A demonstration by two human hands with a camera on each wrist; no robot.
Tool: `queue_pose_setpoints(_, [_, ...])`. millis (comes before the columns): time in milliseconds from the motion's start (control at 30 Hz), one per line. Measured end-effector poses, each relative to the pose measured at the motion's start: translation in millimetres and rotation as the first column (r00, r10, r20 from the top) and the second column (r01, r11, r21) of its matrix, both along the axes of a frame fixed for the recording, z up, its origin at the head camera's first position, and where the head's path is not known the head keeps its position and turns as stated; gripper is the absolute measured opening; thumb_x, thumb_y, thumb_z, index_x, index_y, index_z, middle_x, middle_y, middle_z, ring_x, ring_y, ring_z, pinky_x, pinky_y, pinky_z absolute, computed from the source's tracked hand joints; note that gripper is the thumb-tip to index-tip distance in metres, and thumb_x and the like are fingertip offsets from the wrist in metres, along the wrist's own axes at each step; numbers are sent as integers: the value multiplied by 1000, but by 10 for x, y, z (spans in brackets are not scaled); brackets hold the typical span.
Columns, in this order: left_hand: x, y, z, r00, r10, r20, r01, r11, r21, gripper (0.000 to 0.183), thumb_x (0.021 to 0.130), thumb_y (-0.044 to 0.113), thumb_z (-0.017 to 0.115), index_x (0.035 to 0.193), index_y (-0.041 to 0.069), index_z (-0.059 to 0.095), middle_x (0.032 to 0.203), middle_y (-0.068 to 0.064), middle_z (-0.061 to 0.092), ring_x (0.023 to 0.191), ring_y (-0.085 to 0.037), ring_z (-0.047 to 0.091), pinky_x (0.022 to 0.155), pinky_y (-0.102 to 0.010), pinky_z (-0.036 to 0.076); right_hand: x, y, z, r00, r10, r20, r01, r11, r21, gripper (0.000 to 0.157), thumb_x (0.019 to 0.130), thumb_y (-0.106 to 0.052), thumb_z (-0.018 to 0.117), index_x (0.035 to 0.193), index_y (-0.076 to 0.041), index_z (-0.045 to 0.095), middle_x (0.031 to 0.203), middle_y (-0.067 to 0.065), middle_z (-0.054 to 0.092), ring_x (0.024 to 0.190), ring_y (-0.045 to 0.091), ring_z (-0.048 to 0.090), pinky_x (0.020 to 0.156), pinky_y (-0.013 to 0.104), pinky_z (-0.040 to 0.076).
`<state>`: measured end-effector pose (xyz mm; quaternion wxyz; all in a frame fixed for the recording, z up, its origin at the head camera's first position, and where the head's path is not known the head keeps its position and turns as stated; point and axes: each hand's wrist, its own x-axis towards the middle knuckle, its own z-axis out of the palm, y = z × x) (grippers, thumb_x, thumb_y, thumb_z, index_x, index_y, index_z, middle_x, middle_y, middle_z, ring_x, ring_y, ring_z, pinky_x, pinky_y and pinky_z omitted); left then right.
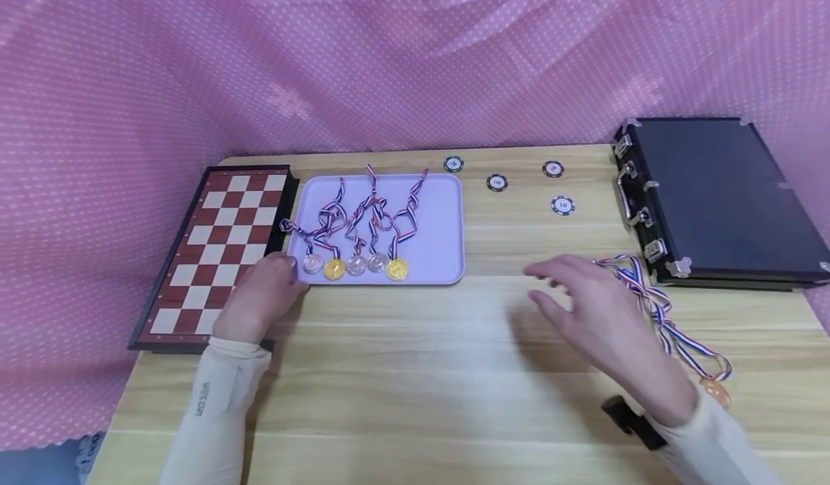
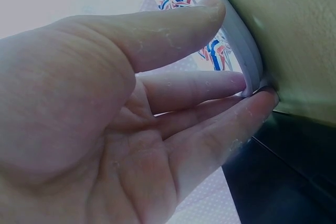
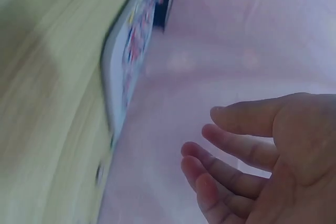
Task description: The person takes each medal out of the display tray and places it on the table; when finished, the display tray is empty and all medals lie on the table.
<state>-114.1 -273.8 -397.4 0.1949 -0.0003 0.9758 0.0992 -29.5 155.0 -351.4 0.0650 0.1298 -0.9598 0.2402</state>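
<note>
The left hand (image 1: 264, 294) touches the lilac tray (image 1: 442, 243) at seven o'clock, fingers straight — a shove might slide its ribboned medals (image 1: 357, 265) — the right hand (image 1: 603, 326) hangs loose, empty.

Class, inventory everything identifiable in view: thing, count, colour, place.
Table: 1, light wood, underneath
Tray: 1, lilac, left of centre
Medals: 5, three silver, two gold, on tray
Separate medal: 1, bronze, table's right
Ribbons: uncountable, red-white-blue, with medals
Chessboard: 1, red-white, table's left
Chips: 4, dark-rimmed, table's back
Case: 1, black, right
Curtain: 1, pink, behind
Sleeves: 2, white, bottom
Wristband: 1, black, lower right
Left hand: 1, touching tray
Right hand: 1, over table
</note>
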Motion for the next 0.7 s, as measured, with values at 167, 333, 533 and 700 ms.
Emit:
queue_pose_setpoints(167, [-1, -10, 10, 1000, -3, 1, 3, 1000, -6, 41, 92, 21, 66, 123, -5, 60, 113, -21, 59, 86, -28, 54, 75, -39, 48, -378, -583, -53, 980, 142, 139, -148, 988, 34, 31, 86, -22, 73, 116, -19, 68, 112, 2, 71, 93, 19, 67, 75, 38, 55])
queue_pose_setpoints(333, [-3, -10, 22, 1000, 12, 4, -12, 1000, -7, 42, 92, 21, 66, 126, -4, 59, 115, -22, 59, 89, -29, 55, 79, -42, 49, -682, -1138, -242, 951, 220, 219, -241, 968, 73, 27, 89, -21, 71, 116, -20, 70, 107, 3, 71, 91, 17, 66, 74, 35, 55])
queue_pose_setpoints(533, [-5, 18, 18, 1000, 14, -4, -14, 1000, -13, 43, 93, 22, 65, 126, -5, 58, 113, -21, 59, 88, -28, 55, 79, -41, 50, -851, -1530, -446, 933, 243, 265, -278, 955, 102, 24, 91, -23, 68, 115, -21, 72, 101, 4, 69, 86, 17, 58, 75, 34, 51])
queue_pose_setpoints(700, [8, 20, 40, 1000, 20, 4, -20, 1000, -22, 43, 93, 21, 65, 126, -5, 58, 113, -21, 58, 88, -29, 55, 77, -40, 49, -926, -1699, -541, 932, 194, 307, -254, 952, 171, 26, 90, -29, 70, 114, -18, 72, 103, 5, 67, 90, 20, 57, 78, 37, 53])
